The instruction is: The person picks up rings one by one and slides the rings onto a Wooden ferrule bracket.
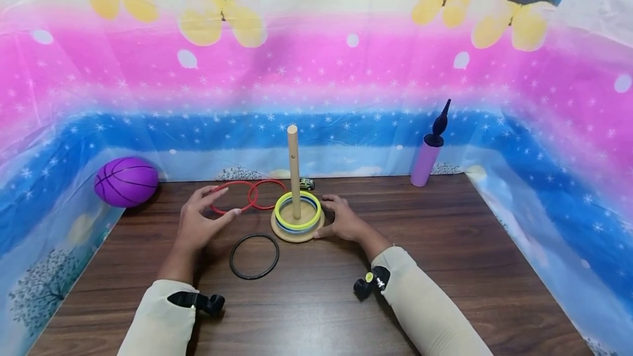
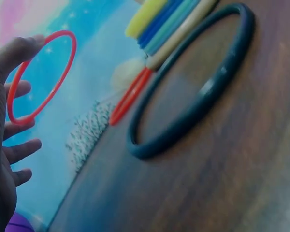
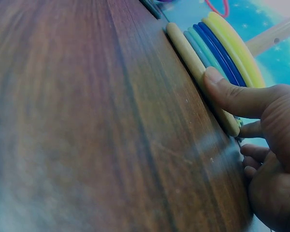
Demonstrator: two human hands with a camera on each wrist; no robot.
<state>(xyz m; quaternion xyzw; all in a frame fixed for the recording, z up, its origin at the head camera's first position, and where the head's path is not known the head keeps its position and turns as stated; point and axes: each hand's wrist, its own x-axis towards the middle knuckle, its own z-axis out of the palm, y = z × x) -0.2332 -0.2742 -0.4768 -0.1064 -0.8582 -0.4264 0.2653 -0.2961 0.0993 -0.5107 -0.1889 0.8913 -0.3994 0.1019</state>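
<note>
My left hand (image 1: pixel 198 223) pinches a red ring (image 2: pixel 71 60) by its edge, thumb on one side and fingertips on the other, raised off the table. Behind it another red ring (image 1: pixel 267 209) lies flat beside the wooden peg stand. Around the upright peg (image 1: pixel 294 172), a yellow ring (image 3: pixel 238 53) tops a stack with a dark blue ring (image 3: pixel 222 54) and teal ones below. My right hand (image 1: pixel 343 221) holds the right side of the stand's round base (image 3: pixel 186 50), thumb against its near edge. A black ring (image 2: pixel 188 125) rests in front, between the hands.
On the back left of the wooden table (image 1: pixel 306 312) is a purple ball (image 1: pixel 126 182). A pink hand pump (image 1: pixel 425 165) with a black nozzle stands at the back right. Behind the stand sits a small toy car (image 1: pixel 307 184). Printed cloth (image 1: pixel 356 142) hangs along the back and sides.
</note>
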